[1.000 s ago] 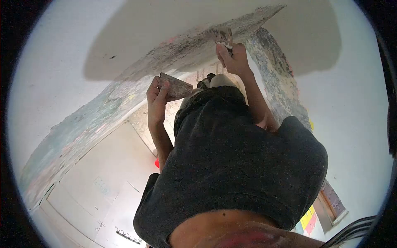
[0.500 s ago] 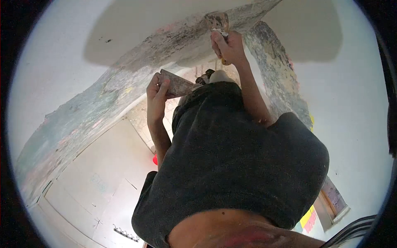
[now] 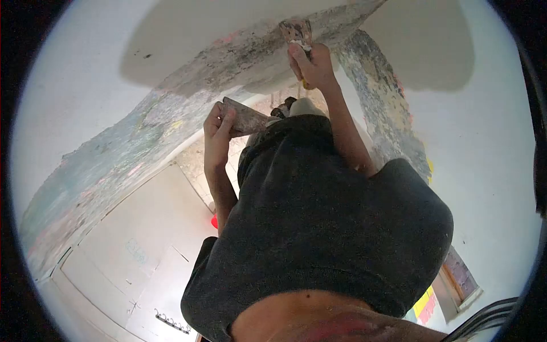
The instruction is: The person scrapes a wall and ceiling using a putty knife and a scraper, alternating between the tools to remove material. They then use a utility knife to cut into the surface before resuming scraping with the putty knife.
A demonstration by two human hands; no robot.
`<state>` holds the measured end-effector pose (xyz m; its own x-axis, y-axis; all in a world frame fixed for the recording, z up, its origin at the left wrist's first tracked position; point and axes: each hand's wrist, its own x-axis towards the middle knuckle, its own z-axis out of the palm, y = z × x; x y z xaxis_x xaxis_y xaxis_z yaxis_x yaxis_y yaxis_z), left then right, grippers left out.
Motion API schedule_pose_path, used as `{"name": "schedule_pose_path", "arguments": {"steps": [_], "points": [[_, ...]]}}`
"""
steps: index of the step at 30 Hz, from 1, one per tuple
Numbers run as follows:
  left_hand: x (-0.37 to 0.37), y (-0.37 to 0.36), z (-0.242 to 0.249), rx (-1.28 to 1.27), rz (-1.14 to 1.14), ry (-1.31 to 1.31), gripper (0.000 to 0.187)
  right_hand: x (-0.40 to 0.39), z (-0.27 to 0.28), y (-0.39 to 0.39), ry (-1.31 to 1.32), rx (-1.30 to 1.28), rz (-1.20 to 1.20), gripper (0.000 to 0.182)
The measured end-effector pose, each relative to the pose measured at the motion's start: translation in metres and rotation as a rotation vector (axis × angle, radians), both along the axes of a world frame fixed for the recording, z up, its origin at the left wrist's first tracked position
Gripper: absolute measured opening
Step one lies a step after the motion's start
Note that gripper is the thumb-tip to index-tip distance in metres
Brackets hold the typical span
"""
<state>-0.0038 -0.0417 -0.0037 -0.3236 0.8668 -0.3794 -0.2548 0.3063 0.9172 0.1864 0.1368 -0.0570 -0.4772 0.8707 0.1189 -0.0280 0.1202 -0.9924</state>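
My right hand (image 3: 315,67) is wrapped around the handle of a putty knife (image 3: 296,32). Its wide, stained blade points up over the rough stripped band of wall (image 3: 245,62), and white paste clings where blade and handle meet. In my left hand (image 3: 217,130), at about waist height, is a flat grey metal plate (image 3: 248,118) with a smeared surface. My thumb lies on its face and the fingers go behind it. The plate's right end overlaps the dark shirt (image 3: 330,216) in this view.
A second stripped strip (image 3: 383,85) runs down the wall at the right, around the corner. Smooth white wall (image 3: 501,148) borders it. At lower left are a pale panel (image 3: 142,222) and a row of hooks (image 3: 172,322). Dark cables (image 3: 490,313) show at lower right.
My right hand and the putty knife have shifted slightly left in view. My left hand with the metal plate stays nearly where it was.
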Motion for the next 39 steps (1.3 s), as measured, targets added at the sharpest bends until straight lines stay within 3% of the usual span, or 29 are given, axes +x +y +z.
{"name": "schedule_pose_path", "arguments": {"steps": [13, 23, 29, 39], "points": [[0.001, 0.003, -0.001, 0.012, -0.034, 0.0, 0.017, -0.003, 0.005, 0.0, 0.029, 0.008, 0.034, 0.037], [0.0, 0.007, -0.002, 0.015, 0.005, -0.004, 0.017, -0.007, 0.017, -0.006, 0.158, -0.051, 0.053, 0.045], [-0.002, 0.006, -0.004, 0.017, -0.023, -0.056, 0.019, -0.008, 0.01, 0.003, 0.143, 0.085, 0.077, 0.042], [0.003, 0.007, 0.002, -0.028, 0.016, -0.044, 0.02, -0.005, 0.012, -0.003, 0.137, -0.048, 0.058, 0.038]]}}
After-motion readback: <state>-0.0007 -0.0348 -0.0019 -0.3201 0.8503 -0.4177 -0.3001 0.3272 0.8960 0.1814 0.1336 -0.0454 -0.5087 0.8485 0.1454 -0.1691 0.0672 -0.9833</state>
